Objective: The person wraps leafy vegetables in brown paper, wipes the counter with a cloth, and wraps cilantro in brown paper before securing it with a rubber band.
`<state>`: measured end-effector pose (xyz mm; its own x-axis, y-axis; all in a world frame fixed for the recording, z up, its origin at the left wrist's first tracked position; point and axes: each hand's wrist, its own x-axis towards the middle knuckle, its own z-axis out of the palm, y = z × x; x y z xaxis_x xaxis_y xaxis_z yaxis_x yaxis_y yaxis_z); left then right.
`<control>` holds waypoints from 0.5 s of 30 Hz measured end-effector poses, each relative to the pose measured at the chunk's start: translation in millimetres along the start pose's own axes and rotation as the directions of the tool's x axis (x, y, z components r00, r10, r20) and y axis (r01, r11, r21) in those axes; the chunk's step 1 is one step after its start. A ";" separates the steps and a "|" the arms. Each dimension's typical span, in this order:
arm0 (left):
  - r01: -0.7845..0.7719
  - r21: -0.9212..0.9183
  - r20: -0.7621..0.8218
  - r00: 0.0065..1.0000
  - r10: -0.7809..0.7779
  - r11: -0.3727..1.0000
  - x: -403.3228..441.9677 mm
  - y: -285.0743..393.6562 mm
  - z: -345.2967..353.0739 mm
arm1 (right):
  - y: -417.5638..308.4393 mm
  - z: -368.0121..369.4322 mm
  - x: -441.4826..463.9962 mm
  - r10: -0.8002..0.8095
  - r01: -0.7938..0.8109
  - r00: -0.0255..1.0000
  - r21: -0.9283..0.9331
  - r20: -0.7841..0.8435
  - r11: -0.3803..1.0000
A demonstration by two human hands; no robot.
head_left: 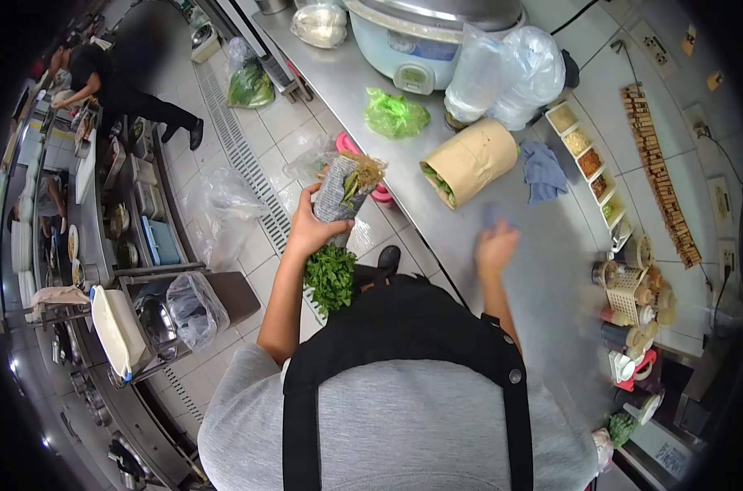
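Note:
My left hand (pixel 316 227) is closed around a bunch of parsley-like green herbs (pixel 330 280) wrapped in newspaper (pixel 332 196). Pale roots stick out of the wrapper's upper end, and the leaves hang below my hand, beyond the counter edge. My right hand (pixel 497 245) is over the steel counter (pixel 457 245), blurred, with its fingers curled. At its fingertips shows a smeared bluish patch, too blurred to name. Close by on the counter lie a brown paper bag (pixel 474 159) with greens at its open end and a folded blue cloth (pixel 543 172).
A rice cooker (pixel 420 49), a green plastic bag (pixel 396 113) and clear bags (pixel 523 74) stand farther back. A row of ingredient tubs (pixel 588 162) and several sauce bottles (pixel 637 311) line the wall side. A co-worker (pixel 101 78) bends at the left counter. Plastic (pixel 224 204) lies on the floor.

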<state>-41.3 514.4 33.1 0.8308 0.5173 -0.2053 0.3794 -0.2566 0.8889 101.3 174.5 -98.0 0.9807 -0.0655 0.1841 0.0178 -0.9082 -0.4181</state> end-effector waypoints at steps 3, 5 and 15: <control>-0.009 0.017 -0.014 1.000 0.009 1.000 0.3 13.9 2.3 | -65.0 17.8 -54.8 -0.558 0.355 0.767 0.514 0.318 0.781; -0.043 0.096 -0.055 0.997 0.049 0.994 4.4 12.9 3.2 | -83.8 -3.6 -61.9 -0.682 0.261 0.606 0.708 0.410 0.657; -0.099 -0.162 0.054 0.993 0.109 0.982 16.4 18.9 17.7 | -59.2 -122.8 21.3 -0.603 0.613 0.783 -0.022 0.151 0.790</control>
<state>-13.2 503.5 39.3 0.8881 0.4412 -0.1287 0.2239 -0.1708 0.9595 97.2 176.1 39.9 0.7866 0.5591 0.2621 0.6108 -0.7666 -0.1980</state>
